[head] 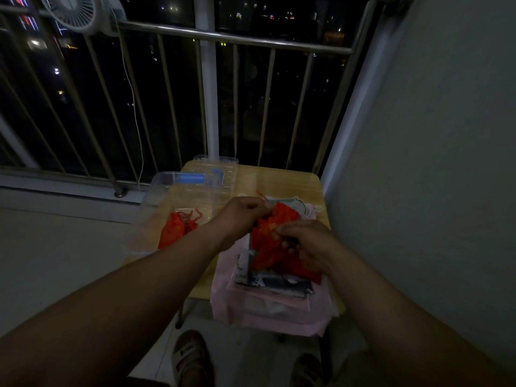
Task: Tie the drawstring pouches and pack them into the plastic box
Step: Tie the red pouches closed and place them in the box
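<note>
The clear plastic box (146, 210) stands at 9 o'clock on the worktop (287, 182), and red packed pouches (174, 233) are seen inside it. It is best left there, so that a finished pouch can be passed straight across.

The left hand (243, 213) is clenched, apparently pinching the red cord. The cord itself is too thin and dim to be traced. For a sound knot, the cord should be drawn evenly away from the mouth while the neck of the red pouch (265, 250) is pinned, so that the fabric gathers without bunching on one side. The knot should then be seated close to the neck. The right hand (307, 241) grasps the pouch near its top, with the fingers curled into the fabric.

The pouch is held between both hands: at 4 o'clock of the left hand and touching it, and at 9 o'clock of the right hand, under its fingertips. It hangs just above the pile of pink and dark pouches (265, 311) at 6 o'clock. The box lies at 9 o'clock of the left hand, near but apart.
</note>
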A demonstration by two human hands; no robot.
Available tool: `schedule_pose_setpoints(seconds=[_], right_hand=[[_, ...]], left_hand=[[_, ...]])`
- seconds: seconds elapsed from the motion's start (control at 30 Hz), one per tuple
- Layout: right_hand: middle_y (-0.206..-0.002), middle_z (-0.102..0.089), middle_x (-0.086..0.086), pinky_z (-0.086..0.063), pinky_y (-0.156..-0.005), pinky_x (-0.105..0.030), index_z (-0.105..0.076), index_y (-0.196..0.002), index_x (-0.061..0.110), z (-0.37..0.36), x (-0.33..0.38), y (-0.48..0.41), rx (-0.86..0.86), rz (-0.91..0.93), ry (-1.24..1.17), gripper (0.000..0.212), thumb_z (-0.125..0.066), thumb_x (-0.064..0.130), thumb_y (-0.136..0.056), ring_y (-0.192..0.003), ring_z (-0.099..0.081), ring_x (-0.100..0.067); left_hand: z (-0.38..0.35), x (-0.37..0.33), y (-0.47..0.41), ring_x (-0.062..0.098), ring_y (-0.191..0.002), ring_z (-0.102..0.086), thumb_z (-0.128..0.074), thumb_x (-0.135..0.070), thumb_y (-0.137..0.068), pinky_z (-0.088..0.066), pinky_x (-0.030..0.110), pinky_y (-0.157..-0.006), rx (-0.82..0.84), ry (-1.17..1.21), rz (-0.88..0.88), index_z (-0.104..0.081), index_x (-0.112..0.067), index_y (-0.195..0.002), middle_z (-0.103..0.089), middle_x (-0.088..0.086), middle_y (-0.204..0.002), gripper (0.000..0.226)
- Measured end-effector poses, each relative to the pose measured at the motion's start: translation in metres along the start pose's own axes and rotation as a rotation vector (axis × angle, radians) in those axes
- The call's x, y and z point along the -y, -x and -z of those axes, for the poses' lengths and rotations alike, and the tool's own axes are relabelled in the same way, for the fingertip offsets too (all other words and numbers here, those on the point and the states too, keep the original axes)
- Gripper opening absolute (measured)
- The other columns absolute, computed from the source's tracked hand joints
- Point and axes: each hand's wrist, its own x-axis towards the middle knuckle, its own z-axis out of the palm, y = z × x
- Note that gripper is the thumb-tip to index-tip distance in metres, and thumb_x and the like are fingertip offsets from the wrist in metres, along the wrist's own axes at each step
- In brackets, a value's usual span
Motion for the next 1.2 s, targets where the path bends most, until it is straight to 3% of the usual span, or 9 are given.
schedule_pose_setpoints(seconds=[0.07,0.17,0.23,0.3,0.5,0.6,0.7,0.93,1.2], right_hand=[[-0.072,-0.074,-0.005,-0.046,-0.047,-0.02,-0.075,-0.091,0.002,-0.002,0.005,0.0,0.014,0.022,0.085,0.007,-0.069,0.004,-0.093,-0.053,-0.06,-0.007],[-0.073,-0.074,-0.001,-0.049,-0.051,-0.018,-0.076,-0.091,0.004,-0.003,0.006,0.0,0.051,0.072,0.145,0.007,-0.07,0.004,-0.094,-0.057,-0.062,-0.006],[-0.073,-0.075,0.0,-0.05,-0.053,-0.018,-0.076,-0.091,0.005,-0.003,0.005,0.0,0.057,0.094,0.164,0.008,-0.069,0.006,-0.095,-0.058,-0.062,-0.006],[-0.071,-0.074,-0.001,-0.049,-0.052,-0.019,-0.076,-0.089,0.004,-0.003,0.004,-0.002,0.035,0.102,0.145,0.011,-0.068,0.007,-0.096,-0.056,-0.061,-0.006],[-0.077,-0.075,-0.007,-0.049,-0.056,-0.024,-0.078,-0.088,0.004,0.007,0.003,-0.013,-0.059,0.059,0.037,0.012,-0.069,0.01,-0.095,-0.059,-0.062,-0.01],[-0.08,-0.077,-0.006,-0.05,-0.059,-0.025,-0.078,-0.089,0.005,0.005,0.004,-0.013,-0.042,0.057,0.057,0.011,-0.07,0.012,-0.095,-0.063,-0.063,-0.01],[-0.08,-0.076,-0.007,-0.05,-0.058,-0.024,-0.075,-0.089,0.005,0.002,0.005,-0.012,-0.06,0.077,0.107,0.009,-0.07,0.01,-0.094,-0.063,-0.063,-0.01],[-0.073,-0.073,-0.008,-0.051,-0.062,-0.029,-0.074,-0.083,0.011,0.003,0.01,-0.01,-0.101,0.157,0.236,0.009,-0.073,0.011,-0.092,-0.066,-0.065,-0.015],[-0.076,-0.073,-0.008,-0.053,-0.063,-0.026,-0.074,-0.093,0.009,0.002,0.016,-0.003,-0.045,0.182,0.271,0.007,-0.068,0.008,-0.097,-0.066,-0.067,-0.013]], left_hand=[[-0.001,-0.008,-0.003,-0.001,-0.064,-0.066,-0.063,-0.023,-0.102,-0.05,0.013,-0.058,0.057,-0.075,-0.029,-0.075,0.001,-0.101,-0.073,0.009,-0.086,0.027],[-0.003,-0.017,-0.005,0.018,-0.091,-0.073,-0.064,-0.025,-0.101,-0.056,0.02,-0.071,0.124,-0.138,-0.059,-0.077,-0.003,-0.102,-0.076,0.015,-0.1,0.026],[-0.005,-0.019,-0.005,0.024,-0.097,-0.073,-0.062,-0.027,-0.102,-0.058,0.02,-0.075,0.144,-0.148,-0.082,-0.077,-0.002,-0.103,-0.076,0.016,-0.102,0.029],[-0.006,-0.016,-0.007,0.033,-0.099,-0.071,-0.059,-0.03,-0.104,-0.06,0.034,-0.086,0.148,-0.123,-0.092,-0.075,-0.001,-0.104,-0.074,0.02,-0.102,0.033],[-0.004,0.012,-0.003,0.021,-0.099,-0.068,-0.054,-0.029,-0.106,-0.055,0.041,-0.093,0.188,-0.34,-0.111,-0.071,-0.016,-0.112,-0.072,0.003,-0.105,0.022],[-0.002,0.019,-0.002,0.018,-0.084,-0.062,-0.058,-0.02,-0.104,-0.055,0.048,-0.089,0.099,-0.412,-0.147,-0.069,-0.019,-0.094,-0.066,-0.001,-0.088,0.014],[0.001,0.02,-0.003,0.019,-0.076,-0.057,-0.056,-0.02,-0.104,-0.053,0.042,-0.08,0.069,-0.413,-0.14,-0.063,-0.02,-0.084,-0.062,0.002,-0.081,0.022],[0.001,0.007,0.003,0.011,-0.064,-0.048,-0.049,-0.025,-0.107,-0.04,0.028,-0.061,0.186,-0.202,-0.04,-0.061,-0.01,-0.101,-0.054,-0.002,-0.074,0.02],[0.007,0.003,-0.006,0.006,-0.064,-0.058,-0.065,-0.011,-0.097,-0.047,0.015,-0.056,0.188,-0.196,-0.013,-0.072,0.006,-0.101,-0.065,0.003,-0.08,0.018]])
